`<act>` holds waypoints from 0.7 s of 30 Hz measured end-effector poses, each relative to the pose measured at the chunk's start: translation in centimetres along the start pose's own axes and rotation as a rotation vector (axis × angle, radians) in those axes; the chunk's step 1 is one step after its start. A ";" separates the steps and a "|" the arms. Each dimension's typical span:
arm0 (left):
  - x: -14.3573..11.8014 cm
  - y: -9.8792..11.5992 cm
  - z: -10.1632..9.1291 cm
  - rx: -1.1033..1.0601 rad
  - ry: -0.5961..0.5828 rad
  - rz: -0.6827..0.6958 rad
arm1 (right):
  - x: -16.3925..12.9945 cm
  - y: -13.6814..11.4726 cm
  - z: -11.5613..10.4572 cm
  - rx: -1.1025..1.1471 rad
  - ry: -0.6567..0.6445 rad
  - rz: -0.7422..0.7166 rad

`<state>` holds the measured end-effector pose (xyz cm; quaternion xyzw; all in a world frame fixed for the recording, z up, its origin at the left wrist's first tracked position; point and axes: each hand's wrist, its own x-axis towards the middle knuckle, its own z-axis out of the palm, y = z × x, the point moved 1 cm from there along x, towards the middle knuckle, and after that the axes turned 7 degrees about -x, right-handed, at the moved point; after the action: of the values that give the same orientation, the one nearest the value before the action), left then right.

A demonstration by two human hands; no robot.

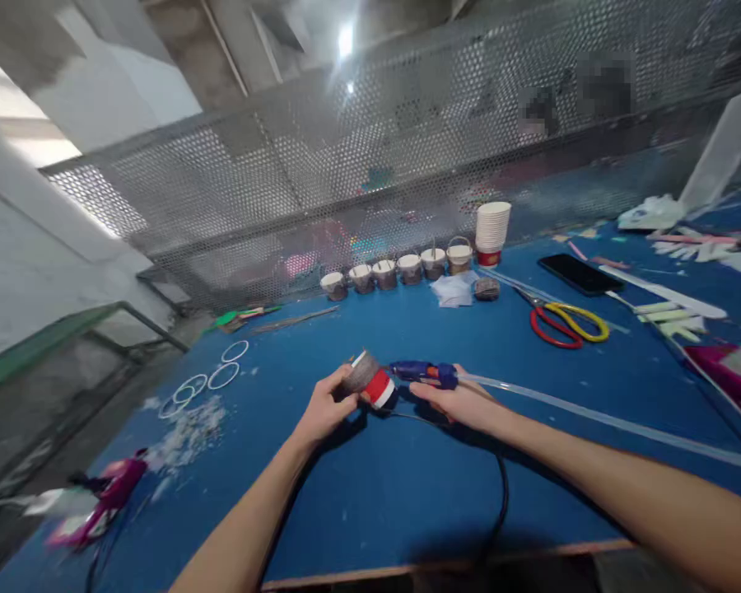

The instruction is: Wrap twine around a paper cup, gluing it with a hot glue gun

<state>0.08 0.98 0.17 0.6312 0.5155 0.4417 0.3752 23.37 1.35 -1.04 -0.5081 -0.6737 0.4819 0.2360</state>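
My left hand (328, 402) is wrapped round a paper cup (379, 389), tilted on its side. Grey-brown yarn covers part of the cup, and a red and white band shows beside it. In my right hand (455, 399) is a blue glue gun (423, 373), its nozzle pointing left at the cup's side. Whether the tip touches the cup I cannot tell. A long clear glue stick (568, 412) runs out of the gun's rear, over my right forearm. The gun's black cord (505, 494) hangs down toward the table's front edge.
Several yarn-wrapped cups (409, 268) line the back, beside a stack of paper cups (492, 231). A yarn ball (487, 288), scissors (568, 323) and a phone (580, 273) lie right. White rings (223, 375) and glue scraps (191, 436) lie left. Perforated metal panel (296, 181) stands behind.
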 end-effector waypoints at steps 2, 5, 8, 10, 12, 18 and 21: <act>0.2 0.2 0.5 -0.030 0.017 -0.033 | 0.1 0.0 -0.2 0.041 0.112 -0.027; 0.2 0.4 1.3 -0.091 0.047 -0.101 | 0.3 0.1 -0.1 0.120 0.261 -0.131; -0.2 0.6 2.3 -0.165 0.072 -0.182 | 0.5 0.3 0.5 0.202 0.325 -0.297; -0.6 0.9 2.8 -0.215 0.071 -0.219 | 0.5 0.4 1.1 0.203 0.317 -0.389; -0.9 1.2 3.3 -0.243 0.063 -0.239 | 0.4 0.4 1.6 0.132 0.336 -0.455; -1.4 2.0 4.1 -0.229 0.025 -0.259 | 0.1 0.4 2.4 -0.079 0.449 -0.606; -1.7 2.0 4.4 -0.220 0.000 -0.260 | 0.3 0.6 2.5 -0.181 0.486 -0.628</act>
<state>4.74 -1.12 0.33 0.5142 0.5412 0.4434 0.4961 21.51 0.59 -2.65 -0.3954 -0.7605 0.1909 0.4783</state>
